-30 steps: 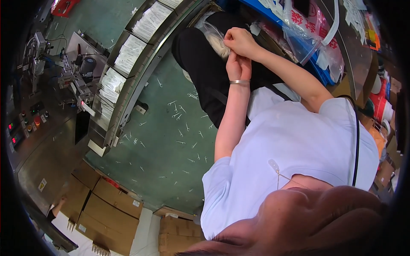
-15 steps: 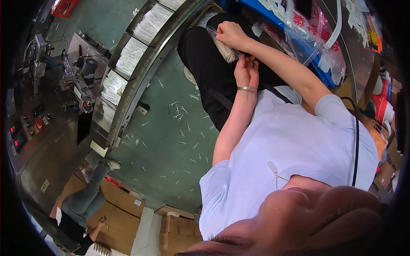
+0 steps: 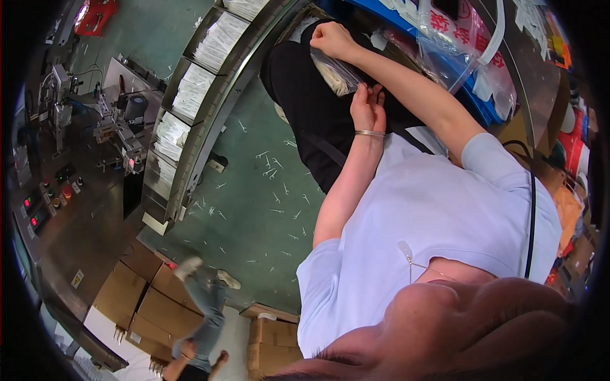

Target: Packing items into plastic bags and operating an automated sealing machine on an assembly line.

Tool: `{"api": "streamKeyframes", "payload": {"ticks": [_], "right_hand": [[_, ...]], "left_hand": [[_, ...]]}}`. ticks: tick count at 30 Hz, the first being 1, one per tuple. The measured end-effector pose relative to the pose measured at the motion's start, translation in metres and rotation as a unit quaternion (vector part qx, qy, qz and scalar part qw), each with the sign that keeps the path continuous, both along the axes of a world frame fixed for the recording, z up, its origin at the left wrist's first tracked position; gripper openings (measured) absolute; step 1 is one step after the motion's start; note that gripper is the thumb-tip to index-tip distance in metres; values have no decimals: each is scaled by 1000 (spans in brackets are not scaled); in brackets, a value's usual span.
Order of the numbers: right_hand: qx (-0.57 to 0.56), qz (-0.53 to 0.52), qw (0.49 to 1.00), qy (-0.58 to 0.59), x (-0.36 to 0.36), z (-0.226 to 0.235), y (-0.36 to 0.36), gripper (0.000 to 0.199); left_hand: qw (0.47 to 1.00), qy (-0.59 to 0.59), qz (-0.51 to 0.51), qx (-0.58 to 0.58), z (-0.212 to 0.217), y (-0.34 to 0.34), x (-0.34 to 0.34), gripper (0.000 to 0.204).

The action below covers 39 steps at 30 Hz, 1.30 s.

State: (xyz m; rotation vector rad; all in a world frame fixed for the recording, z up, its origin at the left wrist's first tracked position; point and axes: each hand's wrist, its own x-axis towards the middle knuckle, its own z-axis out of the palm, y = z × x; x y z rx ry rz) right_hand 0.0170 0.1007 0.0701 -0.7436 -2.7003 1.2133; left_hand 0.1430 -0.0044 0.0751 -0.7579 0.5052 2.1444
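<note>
A clear plastic zip bag (image 3: 337, 73) with pale, stick-like pieces inside lies over my dark trousers. My right hand (image 3: 333, 41) is closed, its fingertips pinching the bag's upper left end. At the lower right end of the bag is my left hand (image 3: 368, 113), palm up, with a bracelet at the wrist. Its thumb and forefinger are closed at the bag's edge, while the other fingers curl loosely. The exact grip points are partly hidden by the fingers.
A curved metal rack (image 3: 194, 92) with white pieces in compartments runs left of my legs. Machinery (image 3: 121, 120) stands beyond it. On the right are a blue bin (image 3: 486, 111) and printed plastic bags (image 3: 460, 38). Small white pieces litter the green floor (image 3: 254, 209). Another person (image 3: 203, 317) walks near cardboard boxes.
My right hand has moved up and left, away from my left hand, and more of the bag shows between them. The other person has walked to the right.
</note>
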Motion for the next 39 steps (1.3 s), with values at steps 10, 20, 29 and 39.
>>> {"api": "streamKeyframes", "payload": {"ticks": [10,20,29,39], "right_hand": [[-277,-33,958,66,70,38,76,12],[-325,-72,900,280,123,47,31,47],[-203,-20,943,265,116,76,12,58],[7,-198,925,323,237,133,-2,59]], "left_hand": [[900,166,-308,-261,60,-28,-12,26],[919,307,-123,-214,2,1,-109,47],[873,418,-196,-157,48,21,-94,51],[800,388,-458,-17,103,57,-27,64]]}}
